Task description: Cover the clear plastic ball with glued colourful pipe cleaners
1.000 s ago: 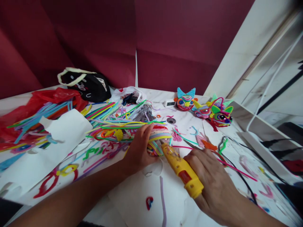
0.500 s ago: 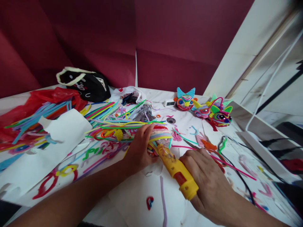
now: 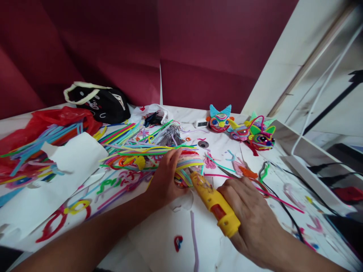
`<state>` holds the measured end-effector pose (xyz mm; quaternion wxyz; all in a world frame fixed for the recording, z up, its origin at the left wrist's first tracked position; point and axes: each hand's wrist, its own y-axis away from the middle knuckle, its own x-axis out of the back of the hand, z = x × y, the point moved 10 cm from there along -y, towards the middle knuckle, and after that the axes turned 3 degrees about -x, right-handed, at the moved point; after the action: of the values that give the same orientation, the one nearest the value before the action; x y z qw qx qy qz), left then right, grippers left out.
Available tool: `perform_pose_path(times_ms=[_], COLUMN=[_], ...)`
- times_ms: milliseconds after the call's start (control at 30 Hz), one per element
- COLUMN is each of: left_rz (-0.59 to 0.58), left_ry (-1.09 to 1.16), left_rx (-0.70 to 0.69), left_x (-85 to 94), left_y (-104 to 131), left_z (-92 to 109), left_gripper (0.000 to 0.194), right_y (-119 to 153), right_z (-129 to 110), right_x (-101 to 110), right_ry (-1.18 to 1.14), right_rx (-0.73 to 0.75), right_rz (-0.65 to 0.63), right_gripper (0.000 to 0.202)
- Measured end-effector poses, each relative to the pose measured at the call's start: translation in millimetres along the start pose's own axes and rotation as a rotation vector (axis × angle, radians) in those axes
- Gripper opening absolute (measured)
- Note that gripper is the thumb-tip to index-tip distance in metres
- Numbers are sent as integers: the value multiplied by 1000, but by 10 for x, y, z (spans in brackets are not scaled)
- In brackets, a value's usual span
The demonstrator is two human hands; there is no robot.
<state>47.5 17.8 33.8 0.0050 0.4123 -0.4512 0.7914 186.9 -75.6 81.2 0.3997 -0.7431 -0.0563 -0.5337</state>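
Note:
A rounded craft piece (image 3: 187, 163) wrapped in bands of coloured pipe cleaners sits mid-table, and my left hand (image 3: 165, 173) is closed around its left side. In my right hand (image 3: 245, 204) is a yellow hot glue gun (image 3: 215, 204), its nozzle pointing up and left at the piece's right side. The nozzle tip is at the piece's surface; I cannot tell whether it touches. Scissors (image 3: 227, 172) lie just beyond my right knuckles, partly hidden. A lilac pipe cleaner (image 3: 194, 240) and a small red and blue bit (image 3: 178, 243) rest nearer me.
Loose pipe cleaners (image 3: 124, 141) and a red plastic bag (image 3: 65, 115) cover the left, with a torn white sheet (image 3: 73, 155). Behind stands a black bag (image 3: 110, 105). Finished animal-like figures (image 3: 219, 119) sit at back right. A power strip (image 3: 317, 185) and cables lie right.
The view has shifted slightly, moving the background a little left. The glue gun's nozzle stays at the piece's right side, and both hands keep their holds.

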Motion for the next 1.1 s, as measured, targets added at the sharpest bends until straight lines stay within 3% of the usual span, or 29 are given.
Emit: perform_pose_path(times_ms=[433, 1100], left_rz=[22, 60], left_ry=[-12, 23], left_rx=[-18, 6], left_x=[-1, 45], left_y=[26, 28], left_z=[-7, -23], left_gripper=[126, 111], right_y=[84, 134], right_z=[88, 203], right_x=[-18, -14], right_ry=[39, 66], right_rx=[-55, -99], right_rz=[-12, 3], right_gripper=[15, 16])
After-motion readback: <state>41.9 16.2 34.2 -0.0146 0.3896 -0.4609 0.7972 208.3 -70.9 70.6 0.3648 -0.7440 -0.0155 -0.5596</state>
